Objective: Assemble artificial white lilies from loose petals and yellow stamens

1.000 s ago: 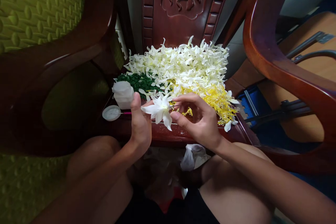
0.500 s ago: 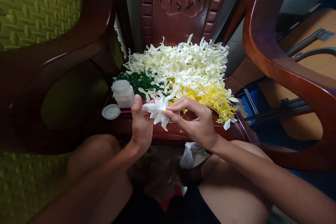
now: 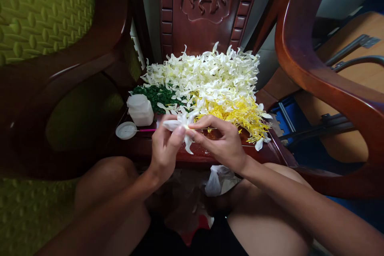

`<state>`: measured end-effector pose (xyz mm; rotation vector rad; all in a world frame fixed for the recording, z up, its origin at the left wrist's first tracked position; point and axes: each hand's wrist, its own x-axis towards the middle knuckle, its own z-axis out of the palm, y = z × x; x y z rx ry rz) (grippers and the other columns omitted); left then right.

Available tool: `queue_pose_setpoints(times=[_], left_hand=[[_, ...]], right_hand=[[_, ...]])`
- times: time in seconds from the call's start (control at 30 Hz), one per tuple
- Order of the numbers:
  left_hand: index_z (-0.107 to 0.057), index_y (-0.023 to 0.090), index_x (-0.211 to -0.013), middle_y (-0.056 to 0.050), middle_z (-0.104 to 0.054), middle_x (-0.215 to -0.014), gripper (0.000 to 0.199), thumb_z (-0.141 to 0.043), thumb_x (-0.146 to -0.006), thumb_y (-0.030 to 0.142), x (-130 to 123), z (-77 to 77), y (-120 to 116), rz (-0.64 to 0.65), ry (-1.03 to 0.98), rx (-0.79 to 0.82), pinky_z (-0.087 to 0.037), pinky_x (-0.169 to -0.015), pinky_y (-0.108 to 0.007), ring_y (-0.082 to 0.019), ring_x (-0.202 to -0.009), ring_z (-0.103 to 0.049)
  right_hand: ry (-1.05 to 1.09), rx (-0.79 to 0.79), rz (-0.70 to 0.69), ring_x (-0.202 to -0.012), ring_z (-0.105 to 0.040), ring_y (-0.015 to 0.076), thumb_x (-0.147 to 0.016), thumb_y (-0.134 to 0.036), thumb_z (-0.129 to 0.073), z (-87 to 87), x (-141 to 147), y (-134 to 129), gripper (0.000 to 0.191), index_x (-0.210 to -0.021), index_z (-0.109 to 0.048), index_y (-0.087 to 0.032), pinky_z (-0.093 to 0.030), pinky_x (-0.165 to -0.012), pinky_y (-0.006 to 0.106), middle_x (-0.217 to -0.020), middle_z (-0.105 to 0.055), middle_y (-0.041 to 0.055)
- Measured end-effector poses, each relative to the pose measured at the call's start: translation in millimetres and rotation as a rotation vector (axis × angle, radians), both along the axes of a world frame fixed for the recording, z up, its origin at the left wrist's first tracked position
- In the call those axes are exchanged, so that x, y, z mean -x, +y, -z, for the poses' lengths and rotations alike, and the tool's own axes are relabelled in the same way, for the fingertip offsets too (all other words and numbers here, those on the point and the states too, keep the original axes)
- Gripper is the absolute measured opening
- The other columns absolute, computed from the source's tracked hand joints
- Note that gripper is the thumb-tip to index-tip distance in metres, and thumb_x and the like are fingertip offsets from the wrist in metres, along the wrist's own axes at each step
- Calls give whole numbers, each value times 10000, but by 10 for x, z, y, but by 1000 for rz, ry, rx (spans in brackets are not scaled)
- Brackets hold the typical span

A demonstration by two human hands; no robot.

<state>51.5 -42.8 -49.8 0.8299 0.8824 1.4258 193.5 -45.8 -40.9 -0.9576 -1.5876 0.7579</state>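
Note:
A white flower [image 3: 188, 144] is between my hands, its petals spread. My left hand [image 3: 166, 144] grips it with thumb and fingers from the left. My right hand [image 3: 225, 138] pinches a thin stem at the flower's centre, and the stem's far end sticks out rightward past the fingers. Behind the hands, white blossoms [image 3: 210, 68] are heaped on the wooden seat [image 3: 132, 148], with yellow blooms [image 3: 240, 112] at the right front and small green pieces [image 3: 160, 95] at the left.
A white container [image 3: 140, 111] stands left of the flowers. Before it lie a small white lid [image 3: 126, 130] and a pink-handled tool [image 3: 147, 130]. Curved wooden armrests [image 3: 318, 72] flank the seat. A plastic bag [image 3: 213, 182] is below its front edge.
My left thumb has come down from upright onto the flower's centre, and the fingers have closed on the petals. My right hand still pinches at the centre.

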Motion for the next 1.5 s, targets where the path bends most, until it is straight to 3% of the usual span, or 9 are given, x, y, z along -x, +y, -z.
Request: queue_pose_setpoints(times=[0.27, 0.47, 0.77, 0.87, 1.0, 1.13, 1.23, 1.33, 1.5], left_hand=[[-661, 327, -1221, -14, -706, -955, 455, -781, -790, 245, -3, -64, -77, 89, 141, -204, -499, -701, -270, -162, -746, -633], [-768, 258, -1074, -53, -752, -1117, 198, -666, -905, 246, 71, -93, 32, 171, 287, -350, -507, -915, -297, -203, -1046, -674], [-733, 220, -949, -13, -727, -931, 124, -632, -916, 285, 84, -99, 47, 155, 222, -222, -488, -686, -229, -130, -759, -614], [-725, 186, -942, -20, -696, -846, 164, -606, -911, 295, -9, -81, -126, 422, 184, -129, -459, -650, -228, -131, -712, -585], [-736, 138, -992, -27, -663, -811, 283, -581, -924, 364, -111, 42, -365, 813, 167, -99, -418, -647, -218, -110, -673, -524], [-748, 139, -1021, -40, -685, -845, 312, -583, -923, 386, -150, 204, -471, 898, 212, -127, -429, -694, -225, -126, -729, -556], [-754, 146, -983, -41, -693, -840, 323, -629, -893, 430, -148, 261, -460, 900, 186, -80, -436, -693, -234, -130, -722, -555], [-753, 139, -903, -30, -667, -758, 346, -738, -797, 469, -115, 227, -394, 854, 144, 13, -418, -629, -229, -122, -666, -528], [-755, 180, -905, -40, -729, -890, 189, -692, -851, 349, 1, 39, -192, 485, 201, -14, -473, -758, -256, -158, -807, -619]], right_hand=[[107, 117, -19, -612, -581, 112, -824, -399, -781, -13, -60, 76, 176, -816, -729, -231, -465, -558, 247, -743, -706, -7], [88, 181, -26, -566, -559, 106, -780, -453, -813, -49, -71, 112, 235, -817, -721, -240, -469, -520, 230, -668, -659, -31], [-26, 205, 69, -642, -603, 126, -999, -507, -487, 346, -137, 579, 350, -1122, -675, -239, -515, -600, 256, -789, -661, 12], [-417, 164, -143, -795, -652, 169, -994, -428, -516, 569, -124, 788, 285, -1050, -692, -211, -529, -728, 304, -892, -695, 57], [-616, 145, -390, -862, -636, 195, -922, -330, -644, 828, 8, 813, 172, -986, -749, -210, -497, -795, 326, -949, -687, 76], [-691, 127, -423, -827, -584, 190, -949, -318, -606, 959, 144, 800, 204, -1038, -745, -199, -464, -772, 326, -977, -646, 92], [-677, 141, -420, -761, -589, 165, -954, -259, -581, 908, 175, 846, 185, -900, -741, -182, -459, -728, 295, -893, -669, 68], [-614, 171, -329, -722, -638, 157, -968, -295, -573, 702, 120, 869, 195, -1018, -717, -173, -490, -710, 289, -837, -719, 45], [0, 272, -26, -807, -744, 165, -834, -376, -774, 198, -133, 776, 198, -940, -753, -210, -586, -811, 318, -881, -772, 23]])
